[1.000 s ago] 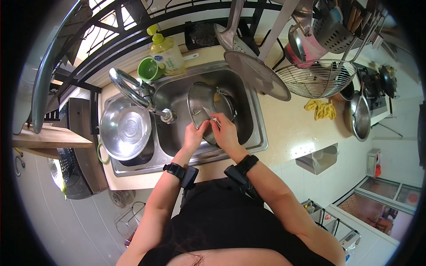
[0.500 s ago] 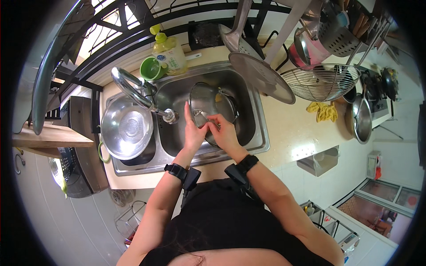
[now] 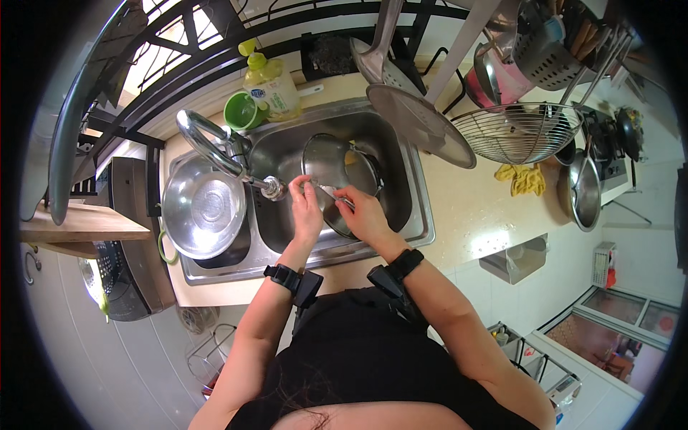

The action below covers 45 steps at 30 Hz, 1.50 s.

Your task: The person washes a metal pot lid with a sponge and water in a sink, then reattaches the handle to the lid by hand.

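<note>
Both hands are over the right basin of a steel sink (image 3: 424, 222). My right hand (image 3: 364, 215) is closed around the thin handle of a small silver utensil (image 3: 328, 190), which looks like a spoon. At its other end my left hand (image 3: 307, 211) has its fingers bent around the tip, which they partly hide. Below the hands, a round shiny metal bowl (image 3: 324, 154) rests in the basin, overlapping another round vessel (image 3: 364, 175) with a dark handle. The curved faucet (image 3: 208, 143) ends in a spray head (image 3: 272, 188) just left of my left fingers.
A large steel basin (image 3: 208, 208) sits over the left sink bowl. Behind the sink stand a green cup (image 3: 244, 111) and a yellow pump bottle (image 3: 272, 86). A lid (image 3: 423, 125) and a wire strainer (image 3: 519, 132) hang at the right, above a yellow cloth (image 3: 523, 179).
My left fingers have bent from straight to curled and moved slightly left, away from the right hand. More of the silver utensil shows between the hands. The vessels stay in place.
</note>
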### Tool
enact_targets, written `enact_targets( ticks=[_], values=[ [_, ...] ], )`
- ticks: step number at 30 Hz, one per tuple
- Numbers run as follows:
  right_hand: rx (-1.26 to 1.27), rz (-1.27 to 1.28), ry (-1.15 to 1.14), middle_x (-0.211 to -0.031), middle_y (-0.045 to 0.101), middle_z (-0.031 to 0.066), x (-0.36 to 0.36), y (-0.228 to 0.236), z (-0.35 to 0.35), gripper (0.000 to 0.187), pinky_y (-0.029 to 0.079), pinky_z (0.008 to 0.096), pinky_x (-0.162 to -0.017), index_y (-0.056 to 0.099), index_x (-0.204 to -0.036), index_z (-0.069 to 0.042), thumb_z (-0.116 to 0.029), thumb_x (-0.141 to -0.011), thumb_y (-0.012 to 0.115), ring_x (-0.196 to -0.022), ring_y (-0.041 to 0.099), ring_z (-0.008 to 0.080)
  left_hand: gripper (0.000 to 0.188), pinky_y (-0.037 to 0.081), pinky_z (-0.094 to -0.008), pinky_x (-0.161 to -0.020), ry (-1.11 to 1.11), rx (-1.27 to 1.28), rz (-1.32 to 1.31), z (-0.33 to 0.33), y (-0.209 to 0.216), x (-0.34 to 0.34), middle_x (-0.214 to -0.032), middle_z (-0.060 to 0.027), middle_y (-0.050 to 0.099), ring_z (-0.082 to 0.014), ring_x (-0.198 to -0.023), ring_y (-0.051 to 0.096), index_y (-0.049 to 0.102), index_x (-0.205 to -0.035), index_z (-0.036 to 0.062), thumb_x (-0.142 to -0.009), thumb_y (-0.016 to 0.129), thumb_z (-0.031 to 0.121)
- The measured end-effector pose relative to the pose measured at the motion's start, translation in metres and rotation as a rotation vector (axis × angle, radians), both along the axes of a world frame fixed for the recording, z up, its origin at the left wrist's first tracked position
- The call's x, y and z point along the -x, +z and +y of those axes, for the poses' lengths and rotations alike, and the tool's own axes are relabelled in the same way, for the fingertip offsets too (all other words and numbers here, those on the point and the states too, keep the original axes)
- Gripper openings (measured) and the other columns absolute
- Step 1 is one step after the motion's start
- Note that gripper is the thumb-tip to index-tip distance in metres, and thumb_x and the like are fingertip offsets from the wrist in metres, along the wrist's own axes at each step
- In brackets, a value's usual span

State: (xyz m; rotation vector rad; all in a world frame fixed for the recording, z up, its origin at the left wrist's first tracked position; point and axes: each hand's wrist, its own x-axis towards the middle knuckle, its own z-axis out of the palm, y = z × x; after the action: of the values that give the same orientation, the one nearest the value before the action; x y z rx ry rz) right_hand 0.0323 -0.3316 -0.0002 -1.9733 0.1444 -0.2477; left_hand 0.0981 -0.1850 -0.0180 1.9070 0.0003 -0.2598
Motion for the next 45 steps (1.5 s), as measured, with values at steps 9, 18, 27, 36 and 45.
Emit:
enact_targets(
  ticks=[9,18,27,36,45],
  values=[
    [-0.005,0.025,-0.053,-0.096,0.073,0.0191,-0.01,0.003,0.0,0.015,0.056,0.0469,-0.077,0.066,-0.105,-0.005,-0.01,-0.091,0.067,-0.09,0.07,0.0405,0.033,0.049,-0.0335,-0.078,0.147,0.021,-0.041,-0.001,-0.018,-0.005,-0.09,-0.0082,0.063,-0.0192,-0.083,0.06,0.051,-0.129,0.0013,-0.109,0.043,0.027],
    [-0.057,0.146,0.106,-0.095,0.075,0.0195,-0.031,0.003,-0.018,0.017,0.058,0.039,-0.079,0.071,-0.105,-0.003,-0.012,-0.09,0.069,-0.09,0.074,0.0339,0.037,0.05,-0.0354,-0.078,0.059,-0.085,-0.19,0.009,-0.034,-0.011,-0.091,-0.0126,0.068,-0.0207,-0.083,0.064,0.062,-0.12,-0.0036,-0.109,0.044,0.028],
    [0.008,0.18,0.066,-0.074,0.071,0.0096,-0.033,-0.002,-0.023,0.019,0.049,0.0311,-0.062,0.073,-0.107,-0.003,-0.014,-0.092,0.07,-0.064,0.063,0.0154,0.034,0.05,-0.0388,-0.076,-0.011,-0.109,-0.122,0.005,-0.021,-0.001,-0.089,-0.0179,0.066,-0.0274,-0.081,0.064,0.06,-0.117,-0.0031,-0.109,0.043,0.025],
    [-0.098,0.201,0.114,-0.071,0.069,0.007,-0.035,-0.01,-0.023,0.02,0.048,0.0288,-0.061,0.073,-0.108,-0.003,-0.017,-0.093,0.069,-0.062,0.061,0.011,0.029,0.049,-0.0376,-0.074,-0.028,-0.057,-0.125,0.007,-0.025,-0.002,-0.085,-0.0163,0.063,-0.0254,-0.077,0.06,0.059,-0.116,-0.0018,-0.109,0.044,0.022],
    [0.011,0.219,0.02,-0.072,0.07,0.0085,-0.036,-0.003,-0.02,0.019,0.049,0.0307,-0.06,0.074,-0.107,-0.005,-0.018,-0.094,0.07,-0.063,0.064,0.0142,0.029,0.048,-0.0389,-0.073,-0.032,-0.076,-0.154,0.006,-0.02,-0.001,-0.083,-0.0183,0.061,-0.0275,-0.075,0.06,0.058,-0.115,-0.0014,-0.109,0.044,0.023]
  ],
)
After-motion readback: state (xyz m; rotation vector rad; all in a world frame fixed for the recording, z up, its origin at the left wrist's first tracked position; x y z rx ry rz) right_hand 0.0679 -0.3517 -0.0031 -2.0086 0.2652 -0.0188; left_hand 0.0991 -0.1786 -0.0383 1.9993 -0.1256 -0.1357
